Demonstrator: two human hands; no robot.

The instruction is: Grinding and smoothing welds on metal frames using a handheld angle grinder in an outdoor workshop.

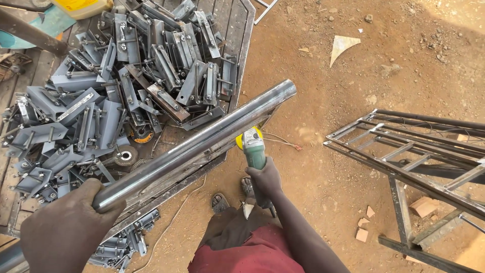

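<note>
Head view, one moment.

Left hand (pixel 65 227): clenched around the near end of a long steel pipe (pixel 202 139). The pipe's long axis runs diagonally, from that hand at lower left up and away to its free end at upper right, over the edge of a low metal platform (pixel 242 45) heaped with grey welded brackets (pixel 101 101).

Right hand (pixel 265 179): grasping the green body of an angle grinder (pixel 254 146), nose pointing away from the person. Its yellow-guarded head sits just at the pipe's lower right flank, about two thirds along from the left hand; whether the disc touches, I cannot tell.

Key relation: the grinder meets the pipe roughly crosswise, the right hand being nearer the working spot.

Nearby: welded steel frame (pixel 414 151) at right on bare earth, sandalled feet (pixel 232 194) below.
</note>
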